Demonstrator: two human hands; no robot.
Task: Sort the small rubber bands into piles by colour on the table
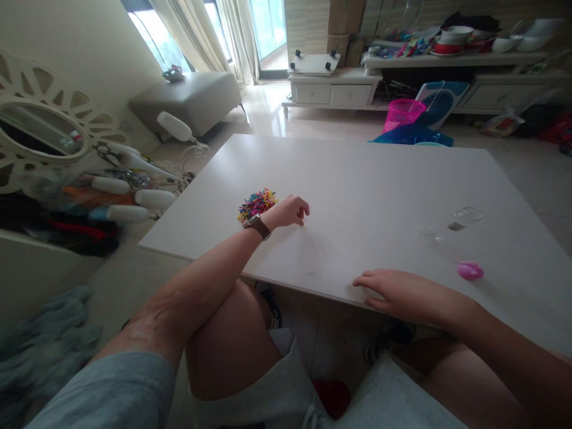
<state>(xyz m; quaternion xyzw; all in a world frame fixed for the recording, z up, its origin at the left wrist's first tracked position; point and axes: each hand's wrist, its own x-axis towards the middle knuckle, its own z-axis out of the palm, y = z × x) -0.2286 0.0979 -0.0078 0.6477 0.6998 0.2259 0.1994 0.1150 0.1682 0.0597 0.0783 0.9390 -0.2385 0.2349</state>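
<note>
On the white table [357,185], my left hand [290,211] reaches over the near side, its fingers curled in toward the thumb. A tiny yellowish piece [304,226] shows at the thumb tip; whether it is gripped or only touched is too small to tell. Beside that wrist lies a heap of small multicoloured pieces [257,204], perhaps rubber bands, partly hidden by the forearm. My right hand [393,289] rests palm down at the table's near edge, fingers stretched out and holding nothing.
Toward the right of the table lie a clear plastic bottle [467,218] and a pink rounded object [469,270]. A pink basket [402,114] stands beyond the far edge. White lamp-like rods [142,198] crowd the left side. My knees are under the near edge.
</note>
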